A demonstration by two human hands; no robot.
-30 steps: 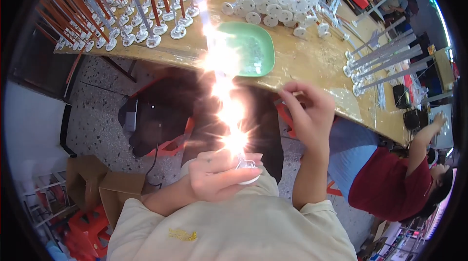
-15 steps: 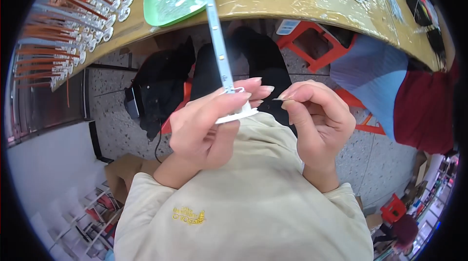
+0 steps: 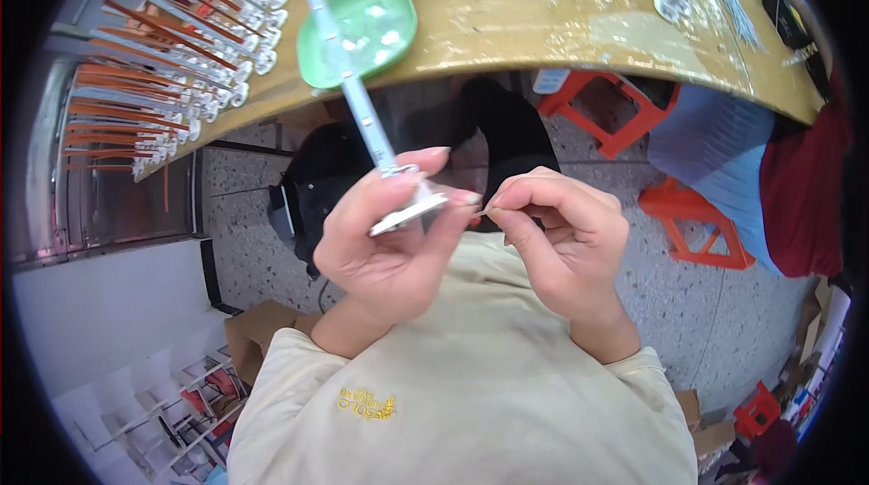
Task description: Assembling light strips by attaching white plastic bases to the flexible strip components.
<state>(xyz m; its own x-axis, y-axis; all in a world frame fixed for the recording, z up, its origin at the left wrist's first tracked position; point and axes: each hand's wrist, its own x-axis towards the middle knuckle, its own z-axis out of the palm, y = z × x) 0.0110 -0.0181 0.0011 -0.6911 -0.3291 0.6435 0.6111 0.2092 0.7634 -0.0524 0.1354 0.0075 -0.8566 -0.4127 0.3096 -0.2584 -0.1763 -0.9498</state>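
Held up before my chest is a pale LED strip (image 3: 356, 96) on a flat white base (image 3: 407, 213), leaning away and to the left over the table. My left hand (image 3: 367, 254) is closed around its lower end, with the base between the fingers. My right hand (image 3: 570, 245) pinches a tiny thin piece (image 3: 482, 212), too small to name. The fingertips of both hands come together at that piece, just right of the base. A thin white wire loop (image 3: 405, 168) shows where strip and base join.
A green tray (image 3: 409, 9) with small clear and white pieces stands on the yellowish table (image 3: 507, 23). Rows of brown and white sticks on round bases (image 3: 244, 91) fill the left, more at far right. Red stools (image 3: 647, 123) and a person in dark red (image 3: 797, 195) are beyond.
My right hand has moved left and now meets my left fingertips. The strip leans further left, its base tilting more. The whole view has shifted a little.
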